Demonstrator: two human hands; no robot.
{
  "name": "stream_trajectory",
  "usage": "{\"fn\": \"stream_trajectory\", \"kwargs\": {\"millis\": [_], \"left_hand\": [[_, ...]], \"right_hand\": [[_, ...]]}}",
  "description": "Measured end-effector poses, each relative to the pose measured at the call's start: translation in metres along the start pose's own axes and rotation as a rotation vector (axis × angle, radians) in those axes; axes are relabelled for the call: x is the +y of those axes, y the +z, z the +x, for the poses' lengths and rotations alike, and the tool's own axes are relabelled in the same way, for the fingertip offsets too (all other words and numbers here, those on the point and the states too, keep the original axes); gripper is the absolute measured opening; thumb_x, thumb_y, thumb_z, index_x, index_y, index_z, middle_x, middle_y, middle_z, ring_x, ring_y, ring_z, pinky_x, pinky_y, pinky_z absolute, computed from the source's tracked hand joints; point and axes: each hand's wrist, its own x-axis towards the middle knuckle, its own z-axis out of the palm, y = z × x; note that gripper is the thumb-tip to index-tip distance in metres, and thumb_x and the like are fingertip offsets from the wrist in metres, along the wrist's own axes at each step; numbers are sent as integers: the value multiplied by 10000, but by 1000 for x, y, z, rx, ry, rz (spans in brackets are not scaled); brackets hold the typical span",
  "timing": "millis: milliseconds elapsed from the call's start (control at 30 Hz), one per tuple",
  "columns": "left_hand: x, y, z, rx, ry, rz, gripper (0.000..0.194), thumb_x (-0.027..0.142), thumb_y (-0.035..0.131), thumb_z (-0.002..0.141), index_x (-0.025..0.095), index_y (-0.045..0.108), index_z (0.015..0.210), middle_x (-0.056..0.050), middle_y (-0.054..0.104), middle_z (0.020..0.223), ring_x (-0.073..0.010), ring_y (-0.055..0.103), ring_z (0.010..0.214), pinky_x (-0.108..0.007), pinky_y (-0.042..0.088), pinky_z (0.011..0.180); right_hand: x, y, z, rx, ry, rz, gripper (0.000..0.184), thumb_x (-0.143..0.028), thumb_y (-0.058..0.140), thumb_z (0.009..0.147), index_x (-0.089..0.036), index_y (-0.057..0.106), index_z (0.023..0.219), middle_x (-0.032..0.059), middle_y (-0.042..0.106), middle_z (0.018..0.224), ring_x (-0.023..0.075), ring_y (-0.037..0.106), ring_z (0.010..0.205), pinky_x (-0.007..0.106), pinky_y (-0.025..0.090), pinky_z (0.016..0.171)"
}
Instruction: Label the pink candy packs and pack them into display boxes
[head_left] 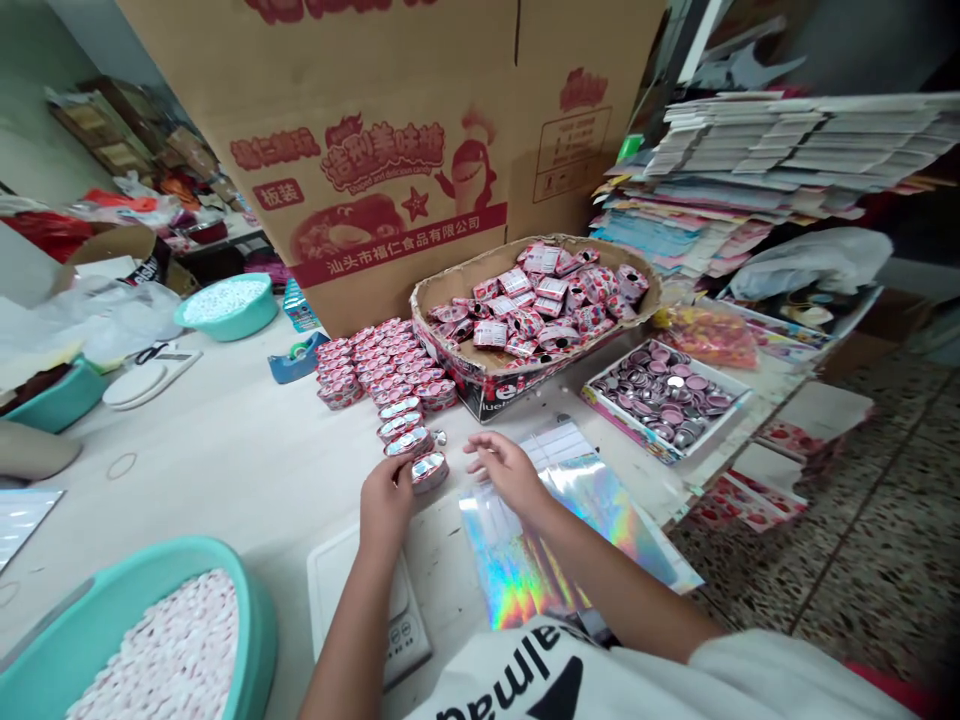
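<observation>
My left hand [386,498] has its fingers closed at the left end of a small oval candy tin [430,471] with a shiny silver top and a red-and-pink printed side. Just to the right, my right hand [514,473] hovers with fingers apart and nothing visible in them. Behind the held tin, more silver-topped tins [409,443] stand in a short line leading to stacked rows of similar tins [379,362]. Beneath my right forearm lie rainbow-shiny holographic sheets [506,560], beside white label sheets [559,443].
A cut-down cardboard box [480,375] holds jumbled printed tins. To its right is a tray [739,400] of small metal lids. A white scale [409,640] and a teal basin [259,610] of white candies sit near me. A large carton [420,260] stands behind; a blue tape dispenser [292,362] is left.
</observation>
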Motion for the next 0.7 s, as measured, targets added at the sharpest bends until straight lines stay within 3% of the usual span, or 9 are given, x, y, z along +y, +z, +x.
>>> {"fn": "stream_trajectory", "kwargs": {"millis": [133,267,367,567,700], "left_hand": [[3,-7,0,89,112,109,317,352,454,908,195,694,1042,-115,671,1049,-275,595,1033,-425,458,954],[4,-16,20,162,304,308,417,463,534,899,188,641,1194,-130,616,1167,-291,540,1109,-434,411,1016],[3,-20,41,139,365,515,482,501,537,897,171,625,1237,-142,604,1206,-319,527,1106,-441,418,986],[7,-14,54,-129,427,730,473,510,412,952,265,586,1317,-118,612,1193,-322,534,1050,-457,424,900],[11,-9,59,-139,416,751,509,523,382,955,237,582,1325,-139,596,1169,-315,531,1001,-450,427,887]], "right_hand": [[1,-44,-32,82,-243,-351,216,-254,451,892,-196,649,951,68,695,959,182,686,803,318,551,733],[8,-73,-65,-40,-412,-676,274,-159,425,897,-221,679,979,70,697,974,206,661,928,340,525,825],[16,-78,-83,-107,-416,-737,297,-121,415,898,-221,683,977,71,698,953,199,658,902,329,532,799],[32,-78,-91,-113,-428,-754,299,-101,406,902,-213,678,957,78,683,926,206,640,886,352,536,795],[38,-79,-88,-112,-446,-761,296,-84,411,887,-212,675,925,74,670,888,211,618,873,366,528,792]]}}
